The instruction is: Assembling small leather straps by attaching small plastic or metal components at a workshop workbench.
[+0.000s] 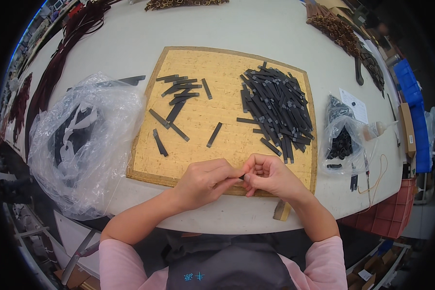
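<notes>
My left hand and my right hand meet over the near edge of a yellowish board with a brown border. Pinched between their fingertips is a small black strip, mostly covered by the fingers. To the right on the board lies a heap of short black strips, many with greyish ends. Several more black strips are scattered over its left side. One lone strip rests just beyond my hands.
Left of the board sits a large clear plastic bag with dark contents. At the right are a bag of small black pieces, a bottle and a thin cord. Long dark-red straps lie far left. A red crate stands beside the table.
</notes>
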Action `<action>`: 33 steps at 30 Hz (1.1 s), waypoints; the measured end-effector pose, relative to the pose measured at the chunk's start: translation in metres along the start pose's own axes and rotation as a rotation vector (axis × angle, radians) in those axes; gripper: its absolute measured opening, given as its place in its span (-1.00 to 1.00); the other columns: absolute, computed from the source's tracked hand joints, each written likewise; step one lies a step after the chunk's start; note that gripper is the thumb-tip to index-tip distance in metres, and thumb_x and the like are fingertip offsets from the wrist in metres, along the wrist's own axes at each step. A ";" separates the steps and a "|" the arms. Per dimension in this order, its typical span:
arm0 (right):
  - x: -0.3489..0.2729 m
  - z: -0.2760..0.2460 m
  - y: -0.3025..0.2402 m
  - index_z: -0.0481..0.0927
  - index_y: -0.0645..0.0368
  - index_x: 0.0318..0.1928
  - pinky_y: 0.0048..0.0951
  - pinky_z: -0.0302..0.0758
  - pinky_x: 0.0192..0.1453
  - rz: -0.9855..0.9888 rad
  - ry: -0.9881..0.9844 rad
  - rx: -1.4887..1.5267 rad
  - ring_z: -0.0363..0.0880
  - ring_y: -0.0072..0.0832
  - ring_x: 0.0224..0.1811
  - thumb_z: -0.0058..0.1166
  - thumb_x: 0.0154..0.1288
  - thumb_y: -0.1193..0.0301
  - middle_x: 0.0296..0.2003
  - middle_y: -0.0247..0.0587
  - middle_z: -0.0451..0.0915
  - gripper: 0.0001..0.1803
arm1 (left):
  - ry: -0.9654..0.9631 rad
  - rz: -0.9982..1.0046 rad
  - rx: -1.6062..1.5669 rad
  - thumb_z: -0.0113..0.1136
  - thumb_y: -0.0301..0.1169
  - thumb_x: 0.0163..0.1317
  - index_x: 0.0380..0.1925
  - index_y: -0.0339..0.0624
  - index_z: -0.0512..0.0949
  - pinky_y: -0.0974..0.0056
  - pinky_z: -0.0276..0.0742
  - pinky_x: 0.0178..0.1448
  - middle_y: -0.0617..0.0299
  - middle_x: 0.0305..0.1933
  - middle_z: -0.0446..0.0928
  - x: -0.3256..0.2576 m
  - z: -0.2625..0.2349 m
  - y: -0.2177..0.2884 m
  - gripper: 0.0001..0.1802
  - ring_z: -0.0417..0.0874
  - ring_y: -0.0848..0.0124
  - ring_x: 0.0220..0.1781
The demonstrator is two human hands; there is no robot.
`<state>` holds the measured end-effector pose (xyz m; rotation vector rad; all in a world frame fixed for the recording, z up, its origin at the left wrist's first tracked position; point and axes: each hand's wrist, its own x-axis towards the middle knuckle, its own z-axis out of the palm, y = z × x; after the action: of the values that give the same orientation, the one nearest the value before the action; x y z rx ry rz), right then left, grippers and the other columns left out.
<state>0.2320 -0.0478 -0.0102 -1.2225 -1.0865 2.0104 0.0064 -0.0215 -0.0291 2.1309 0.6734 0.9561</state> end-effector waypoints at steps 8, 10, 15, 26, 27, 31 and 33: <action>0.002 0.008 0.000 0.48 0.19 -0.26 -0.59 0.60 -0.34 -0.033 0.051 -0.019 0.58 -0.68 -0.35 0.10 0.32 0.58 -0.36 -0.35 0.59 -0.93 | 0.032 0.031 0.029 0.39 -0.57 0.09 -0.25 -0.20 0.67 0.25 0.59 -0.33 0.22 -0.37 0.61 -0.001 0.002 0.002 -0.80 0.68 0.26 -0.37; 0.004 0.011 -0.001 0.46 0.17 -0.29 -0.61 0.56 -0.38 -0.030 0.076 -0.033 0.56 -0.69 -0.37 0.09 0.28 0.59 -0.36 -0.35 0.58 -0.91 | 0.036 0.021 0.030 0.39 -0.57 0.09 -0.24 -0.19 0.68 0.25 0.59 -0.33 0.21 -0.37 0.61 -0.002 0.003 0.002 -0.80 0.68 0.26 -0.38; 0.004 0.015 -0.003 0.42 0.13 -0.33 -0.64 0.49 -0.48 -0.056 0.137 -0.040 0.53 -0.70 -0.47 0.06 0.31 0.57 -0.45 -0.38 0.56 -0.90 | 0.072 -0.002 0.010 0.39 -0.56 0.11 -0.23 -0.19 0.68 0.26 0.58 -0.35 0.19 -0.38 0.61 -0.005 0.005 0.000 -0.80 0.67 0.25 -0.41; -0.003 0.006 -0.010 0.50 0.21 -0.16 -0.53 0.66 -0.21 -0.013 0.070 -0.005 0.68 -0.57 -0.32 0.02 0.53 0.38 -0.33 -0.25 0.64 -0.85 | 0.087 -0.010 -0.006 0.38 -0.54 0.15 -0.22 -0.20 0.67 0.26 0.57 -0.35 0.16 -0.39 0.61 -0.004 0.003 0.002 -0.82 0.68 0.26 -0.42; -0.005 0.006 -0.013 0.51 0.22 -0.14 -0.53 0.66 -0.16 0.005 0.059 -0.024 0.68 -0.57 -0.29 0.04 0.52 0.39 -0.29 -0.24 0.64 -0.86 | 0.066 -0.016 0.004 0.39 -0.59 0.12 -0.19 -0.21 0.68 0.28 0.58 -0.33 0.17 -0.37 0.63 -0.004 0.002 0.002 -0.78 0.69 0.27 -0.38; -0.006 0.008 -0.010 0.52 0.23 -0.13 -0.56 0.64 -0.11 -0.078 0.101 -0.050 0.65 -0.61 -0.22 0.12 0.46 0.47 -0.22 -0.27 0.62 -0.90 | 0.054 -0.005 0.032 0.39 -0.64 0.09 -0.14 -0.23 0.68 0.28 0.58 -0.32 0.18 -0.33 0.64 0.000 -0.002 0.002 -0.71 0.69 0.28 -0.35; -0.005 0.009 -0.001 0.53 0.23 -0.09 -0.60 0.54 -0.18 -0.277 0.152 -0.213 0.58 -0.69 -0.23 0.21 0.41 0.46 -0.21 -0.35 0.61 -0.84 | 0.070 -0.011 0.026 0.38 -0.65 0.10 -0.15 -0.23 0.67 0.28 0.59 -0.30 0.16 -0.32 0.64 0.002 -0.002 0.004 -0.71 0.70 0.27 -0.34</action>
<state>0.2261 -0.0549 -0.0049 -1.2296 -1.3383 1.6016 0.0066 -0.0225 -0.0241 2.1221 0.7351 1.0247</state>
